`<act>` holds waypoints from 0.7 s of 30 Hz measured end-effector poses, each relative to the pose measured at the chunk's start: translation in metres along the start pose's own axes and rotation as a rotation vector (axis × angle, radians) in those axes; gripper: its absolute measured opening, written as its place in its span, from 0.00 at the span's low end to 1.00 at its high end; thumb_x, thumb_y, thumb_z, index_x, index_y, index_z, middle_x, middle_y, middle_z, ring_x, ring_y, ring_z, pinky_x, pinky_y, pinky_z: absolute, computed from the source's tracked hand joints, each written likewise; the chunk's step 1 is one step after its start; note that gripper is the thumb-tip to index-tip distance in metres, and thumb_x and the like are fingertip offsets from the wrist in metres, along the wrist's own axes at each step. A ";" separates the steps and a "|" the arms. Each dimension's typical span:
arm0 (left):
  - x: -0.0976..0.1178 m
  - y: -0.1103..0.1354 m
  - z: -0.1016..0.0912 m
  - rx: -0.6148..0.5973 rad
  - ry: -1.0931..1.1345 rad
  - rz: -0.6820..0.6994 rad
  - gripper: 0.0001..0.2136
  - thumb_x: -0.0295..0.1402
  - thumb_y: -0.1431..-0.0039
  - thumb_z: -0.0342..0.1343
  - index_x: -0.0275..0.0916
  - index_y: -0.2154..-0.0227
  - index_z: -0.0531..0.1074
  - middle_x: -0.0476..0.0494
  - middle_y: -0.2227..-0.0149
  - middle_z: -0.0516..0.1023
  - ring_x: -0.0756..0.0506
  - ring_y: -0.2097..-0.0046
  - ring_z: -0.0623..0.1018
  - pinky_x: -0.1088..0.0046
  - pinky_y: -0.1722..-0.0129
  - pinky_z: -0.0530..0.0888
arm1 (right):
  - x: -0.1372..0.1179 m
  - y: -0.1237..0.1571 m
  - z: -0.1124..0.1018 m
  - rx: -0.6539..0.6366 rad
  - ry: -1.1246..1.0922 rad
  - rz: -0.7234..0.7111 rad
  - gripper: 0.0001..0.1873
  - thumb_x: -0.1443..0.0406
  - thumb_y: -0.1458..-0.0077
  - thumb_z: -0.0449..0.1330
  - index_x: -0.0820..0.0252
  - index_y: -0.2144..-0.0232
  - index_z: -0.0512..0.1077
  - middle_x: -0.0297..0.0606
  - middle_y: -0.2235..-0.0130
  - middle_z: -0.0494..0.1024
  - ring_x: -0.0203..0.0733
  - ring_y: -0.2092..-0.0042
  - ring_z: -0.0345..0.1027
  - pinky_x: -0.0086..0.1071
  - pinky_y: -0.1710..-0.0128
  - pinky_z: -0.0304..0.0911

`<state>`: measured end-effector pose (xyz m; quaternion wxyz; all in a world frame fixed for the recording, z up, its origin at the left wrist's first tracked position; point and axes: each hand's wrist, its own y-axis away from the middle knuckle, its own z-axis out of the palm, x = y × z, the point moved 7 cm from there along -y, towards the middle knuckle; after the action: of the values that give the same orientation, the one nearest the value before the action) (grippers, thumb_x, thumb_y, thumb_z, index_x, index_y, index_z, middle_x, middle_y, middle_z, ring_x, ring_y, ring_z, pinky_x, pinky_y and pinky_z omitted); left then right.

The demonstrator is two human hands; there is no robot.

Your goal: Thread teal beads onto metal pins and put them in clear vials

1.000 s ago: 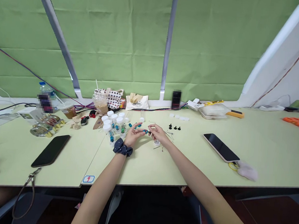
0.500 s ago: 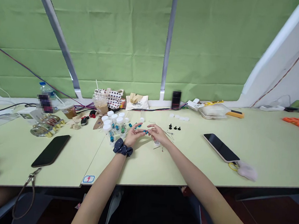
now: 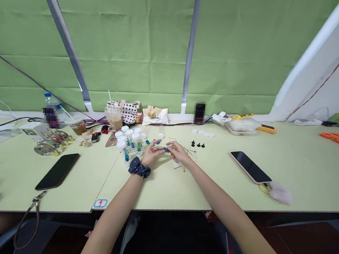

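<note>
Your left hand and right hand are both curled, fingers pinching a small blue bead between them, just above the pale green table. Just left stand clear white-capped vials holding blue and green pieces; thin metal pins lie right.

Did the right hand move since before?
Yes, a little: the right hand has shifted left, toward the left hand, and now covers more of the small white piece on the table.
</note>
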<state>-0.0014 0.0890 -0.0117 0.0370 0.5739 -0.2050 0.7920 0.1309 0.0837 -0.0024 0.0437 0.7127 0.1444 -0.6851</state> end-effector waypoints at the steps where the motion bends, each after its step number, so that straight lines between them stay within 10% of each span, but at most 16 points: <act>1: 0.000 0.000 -0.001 0.006 -0.003 0.003 0.30 0.30 0.57 0.65 0.39 0.49 0.63 0.42 0.64 0.79 0.45 0.60 0.78 0.59 0.50 0.67 | -0.001 0.000 -0.001 0.009 0.002 -0.022 0.18 0.54 0.51 0.58 0.56 0.59 0.65 0.28 0.75 0.68 0.26 0.84 0.53 0.20 0.88 0.48; 21: -0.003 0.000 0.001 -0.007 -0.017 -0.018 0.31 0.30 0.57 0.66 0.40 0.48 0.62 0.43 0.64 0.80 0.45 0.60 0.78 0.61 0.51 0.68 | 0.004 -0.001 -0.001 0.020 0.022 0.014 0.17 0.53 0.49 0.57 0.56 0.61 0.65 0.26 0.79 0.66 0.27 0.85 0.52 0.20 0.89 0.49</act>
<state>0.0003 0.0894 -0.0140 0.0443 0.5823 -0.2029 0.7860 0.1317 0.0850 -0.0057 0.0398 0.7215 0.1332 -0.6783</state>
